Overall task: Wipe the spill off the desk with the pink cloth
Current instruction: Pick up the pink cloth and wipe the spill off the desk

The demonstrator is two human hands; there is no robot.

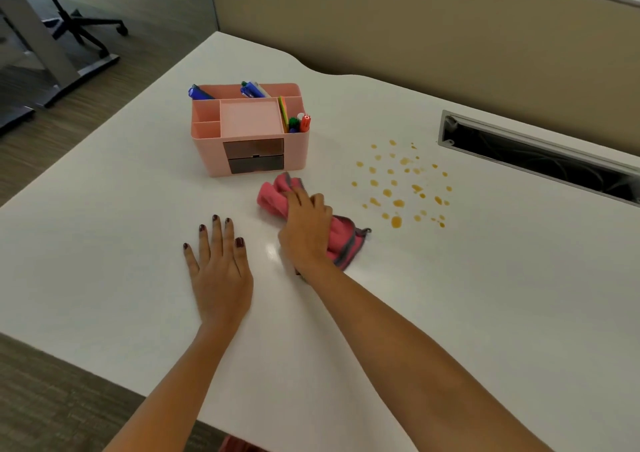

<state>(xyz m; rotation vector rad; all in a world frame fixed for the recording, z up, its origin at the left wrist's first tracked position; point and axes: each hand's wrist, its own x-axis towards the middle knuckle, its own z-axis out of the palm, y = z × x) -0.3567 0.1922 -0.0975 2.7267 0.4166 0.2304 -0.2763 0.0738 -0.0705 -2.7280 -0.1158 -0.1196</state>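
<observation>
A pink cloth (273, 199) with grey edging lies bunched on the white desk (485, 295), just in front of the pink organiser. My right hand (306, 229) rests on top of the cloth's middle with its fingers curled around it. The spill (403, 183) is a scatter of orange-brown drops to the right of the cloth, a short gap away. My left hand (220, 268) lies flat on the desk, fingers spread, left of the cloth and apart from it.
A pink desk organiser (249, 132) with pens and two small drawers stands behind the cloth. A grey cable slot (540, 155) opens in the desk at the far right, beyond the spill. A beige partition runs along the back. An office chair stands on the floor, far left.
</observation>
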